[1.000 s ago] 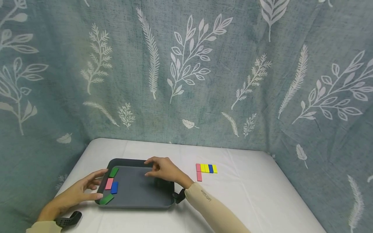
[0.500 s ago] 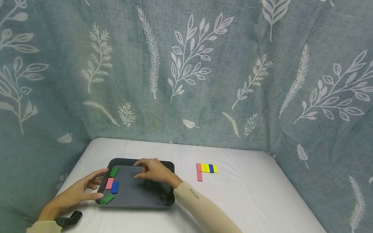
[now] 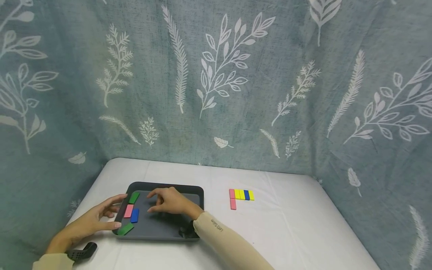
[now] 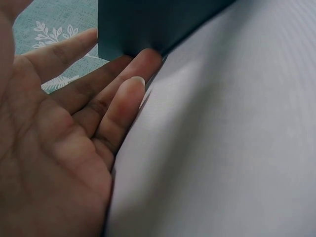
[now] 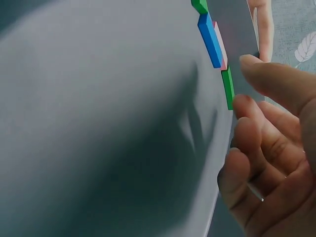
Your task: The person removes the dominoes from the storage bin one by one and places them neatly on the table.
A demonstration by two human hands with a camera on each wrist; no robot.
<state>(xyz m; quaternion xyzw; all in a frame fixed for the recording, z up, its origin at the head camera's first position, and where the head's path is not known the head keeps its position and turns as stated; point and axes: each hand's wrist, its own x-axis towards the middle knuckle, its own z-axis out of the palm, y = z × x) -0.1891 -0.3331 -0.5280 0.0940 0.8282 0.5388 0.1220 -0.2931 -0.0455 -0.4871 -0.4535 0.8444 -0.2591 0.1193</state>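
Note:
A dark grey tray (image 3: 158,228) lies on the white table. Along its left side are a green tile (image 3: 134,197), a pink tile (image 3: 128,211), a blue tile (image 3: 135,215) and a second green tile (image 3: 126,229) at the front corner. My left hand (image 3: 89,223) rests against the tray's left wall, thumb near the front corner; in the left wrist view several fingertips touch the outer wall (image 4: 143,24). Over the tray, my right hand (image 3: 172,201) holds nothing, its thumb and index finger spread apart, pointing at the tiles. The right wrist view shows its other fingers bent.
Right of the tray, on the white tablecloth (image 3: 287,225), a row of tiles holds a pink one (image 3: 232,193), two yellow ones (image 3: 240,194), a blue one (image 3: 247,195) and another yellow (image 3: 251,195). Another pink tile (image 3: 233,204) sits below the row's left end. Leaf-patterned curtains (image 3: 189,131) surround the table.
My right hand has moved left across the tray, closer to the tiles at its left side. My left hand keeps its place at the tray's wall, and the tiles have not moved.

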